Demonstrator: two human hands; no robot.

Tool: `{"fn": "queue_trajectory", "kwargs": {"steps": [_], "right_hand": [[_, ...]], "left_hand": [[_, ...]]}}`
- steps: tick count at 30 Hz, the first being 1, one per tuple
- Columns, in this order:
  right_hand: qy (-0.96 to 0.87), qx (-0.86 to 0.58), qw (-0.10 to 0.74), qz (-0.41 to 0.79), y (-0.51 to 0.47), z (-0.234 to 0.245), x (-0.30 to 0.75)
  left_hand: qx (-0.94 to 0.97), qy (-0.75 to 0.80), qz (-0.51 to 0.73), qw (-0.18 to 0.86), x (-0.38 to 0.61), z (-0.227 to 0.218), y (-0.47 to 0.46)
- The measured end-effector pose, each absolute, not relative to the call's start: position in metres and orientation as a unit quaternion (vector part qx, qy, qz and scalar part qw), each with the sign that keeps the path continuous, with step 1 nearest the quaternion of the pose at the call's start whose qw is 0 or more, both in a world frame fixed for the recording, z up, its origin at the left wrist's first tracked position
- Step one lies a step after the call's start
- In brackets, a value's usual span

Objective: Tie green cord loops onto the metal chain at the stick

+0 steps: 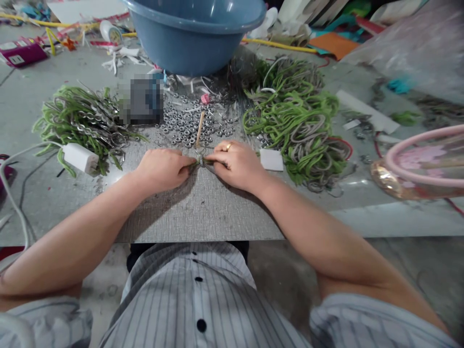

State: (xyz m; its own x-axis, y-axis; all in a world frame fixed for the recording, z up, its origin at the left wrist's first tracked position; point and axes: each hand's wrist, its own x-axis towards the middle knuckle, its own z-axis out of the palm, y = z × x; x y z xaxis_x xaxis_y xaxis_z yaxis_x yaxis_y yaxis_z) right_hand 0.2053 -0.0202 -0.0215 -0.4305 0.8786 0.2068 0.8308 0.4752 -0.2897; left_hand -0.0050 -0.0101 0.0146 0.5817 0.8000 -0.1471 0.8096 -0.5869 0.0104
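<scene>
Gray table point(159, 217) is crowded. Blue basin point(184, 38) sits at the back, past a loose scatter of metal rings point(186, 139). Wooden stick point(200, 126) lies over the rings, near end just ahead of the fingertips — closest thing in the way. Pink lump point(205, 98) sits among the rings, farther back.

Left side: pile of green and gray cords point(58, 113) with shiny metal bits mixed in, white plug point(78, 157) lying against its near edge, a dark block point(145, 101) beside it too pixelated to identify. Purple box point(23, 51) is well apart, far left.

Right side: bigger heap of looped green and gray cords point(290, 116). White square block point(271, 159) lies between that heap and the right hand point(237, 164), near the wrist. Pink-rimmed item point(427, 154) at the far right, clear plastic point(416, 53) behind it.

Work piece: short cord point(201, 161), low over the table at center, between the two hands. Looks dull green-gray, thin, with a small silvery bit at its middle — too small to make out. Left hand point(163, 166) pinches one end, right hand pinches the other, fingertips near each other.
</scene>
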Motion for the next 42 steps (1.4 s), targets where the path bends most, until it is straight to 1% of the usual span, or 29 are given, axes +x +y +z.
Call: {"fn": "queue_trajectory", "kwargs": {"steps": [2,4,10,16,30,33,37,42], "right_hand": [[-0.84,-0.501,0.202,0.041,-0.013,-0.025,0.209],[-0.835,-0.503,0.222,0.04,-0.005,-0.028,0.212],[-0.833,-0.517,0.19,0.056,0.003,-0.035,0.212],[-0.82,-0.532,0.211,0.033,-0.002,-0.03,0.216],[-0.777,-0.593,0.206,0.031,-0.003,-0.025,0.218],[-0.786,-0.566,0.239,0.066,-0.012,-0.019,0.213],[-0.801,-0.501,0.287,0.158,-0.029,-0.013,0.2],[-0.811,-0.482,0.26,0.204,-0.035,-0.015,0.191]], "left_hand": [[0.902,0.43,-0.014,0.026,-0.007,0.012,-0.008],[0.909,0.415,0.036,0.012,-0.009,0.01,-0.006],[0.903,0.423,0.077,0.018,-0.012,0.004,0.001],[0.909,0.393,0.135,0.004,-0.013,-0.005,0.003],[0.914,0.391,0.111,0.012,-0.011,-0.001,0.0],[0.918,0.377,0.119,0.018,-0.011,0.0,-0.002],[0.934,0.325,0.148,0.018,-0.012,-0.001,-0.003],[0.945,0.292,0.148,0.01,-0.013,-0.005,-0.003]]}}
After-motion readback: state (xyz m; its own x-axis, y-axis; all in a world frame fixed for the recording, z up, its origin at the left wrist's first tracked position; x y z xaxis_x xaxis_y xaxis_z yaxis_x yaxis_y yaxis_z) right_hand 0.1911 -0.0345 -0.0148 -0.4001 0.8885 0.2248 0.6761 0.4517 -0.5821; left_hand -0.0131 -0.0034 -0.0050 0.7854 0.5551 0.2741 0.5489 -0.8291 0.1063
